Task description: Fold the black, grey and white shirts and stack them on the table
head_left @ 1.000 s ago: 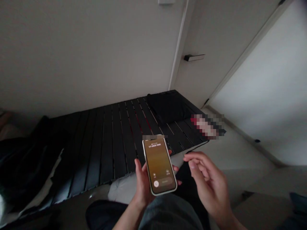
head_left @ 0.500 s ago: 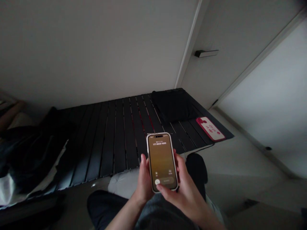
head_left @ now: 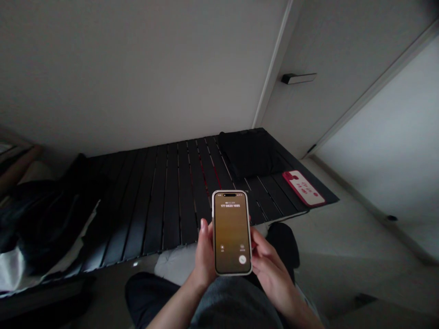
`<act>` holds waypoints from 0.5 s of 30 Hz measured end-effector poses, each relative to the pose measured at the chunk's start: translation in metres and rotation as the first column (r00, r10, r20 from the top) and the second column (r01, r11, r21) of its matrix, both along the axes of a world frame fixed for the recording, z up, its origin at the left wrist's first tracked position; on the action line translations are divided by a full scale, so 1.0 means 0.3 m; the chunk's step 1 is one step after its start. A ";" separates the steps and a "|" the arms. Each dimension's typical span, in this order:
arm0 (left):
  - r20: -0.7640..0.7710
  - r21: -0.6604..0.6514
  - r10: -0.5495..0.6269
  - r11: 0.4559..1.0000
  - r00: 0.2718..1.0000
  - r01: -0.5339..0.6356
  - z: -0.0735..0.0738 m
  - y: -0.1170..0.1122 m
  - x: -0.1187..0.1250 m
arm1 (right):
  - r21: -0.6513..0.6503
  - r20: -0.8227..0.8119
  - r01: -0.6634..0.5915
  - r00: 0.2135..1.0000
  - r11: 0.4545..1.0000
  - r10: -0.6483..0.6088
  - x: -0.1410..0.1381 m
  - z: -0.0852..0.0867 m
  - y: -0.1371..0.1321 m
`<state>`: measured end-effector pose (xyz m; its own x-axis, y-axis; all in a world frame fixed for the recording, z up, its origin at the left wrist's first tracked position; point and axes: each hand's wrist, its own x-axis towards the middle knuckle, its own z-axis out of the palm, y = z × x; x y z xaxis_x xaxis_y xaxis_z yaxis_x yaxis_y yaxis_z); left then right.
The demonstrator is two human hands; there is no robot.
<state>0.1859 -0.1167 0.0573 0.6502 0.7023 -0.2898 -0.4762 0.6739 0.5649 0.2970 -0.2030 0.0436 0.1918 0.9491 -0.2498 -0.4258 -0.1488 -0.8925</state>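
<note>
1. Just above the lap, the left hand is holding a smartphone upright, its screen turned back toward the person, seemingly so the call display stays readable. The phone is showing a number near its top and a round button at lower right.
2. Along the phone's left edge, the left thumb is standing straight up, apparently steadying the phone. The other left fingers are hidden behind it, so how they are set cannot be told.
3. At the phone's lower right edge, the right hand is curling in close, its fingers lying together. Whether they are gripping the phone or only touching it cannot be told.
4. Below the hands, a grey garment is covering the lap, with a dark trouser leg showing at the left and a dark knee at the right.
5. Past the phone, a white cushion is lying against the edge of a black slatted panel.
6. On that panel, a black folded cloth and a red-and-white card are lying side by side, out of the hands' way.
7. Farthest off, a door is standing closed, its lever handle sticking out sideways.
</note>
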 end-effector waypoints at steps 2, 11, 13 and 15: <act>-0.056 0.033 0.022 0.999 0.998 -0.020 0.012 -0.005 0.003 | 0.003 -0.075 0.027 0.997 1.000 -0.026 -0.022 -0.005 0.008; -0.312 0.601 0.342 0.794 0.887 -0.095 0.019 -0.041 -0.009 | 0.061 0.032 0.085 0.996 0.995 -0.087 -0.051 -0.001 0.013; -0.330 0.623 0.324 0.781 0.887 -0.054 0.024 -0.036 -0.008 | 0.060 0.072 0.102 0.992 0.993 -0.106 -0.052 -0.001 0.016; -0.357 0.613 0.333 0.788 0.873 -0.050 0.029 -0.028 -0.008 | 0.044 0.031 0.123 0.992 0.991 -0.125 -0.057 0.001 0.024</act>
<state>0.1836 -0.1251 0.0658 0.3915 0.9202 -0.0055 -0.1746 0.0802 0.9814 0.2798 -0.1958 0.0438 0.3164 0.9269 -0.2021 -0.4087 -0.0591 -0.9107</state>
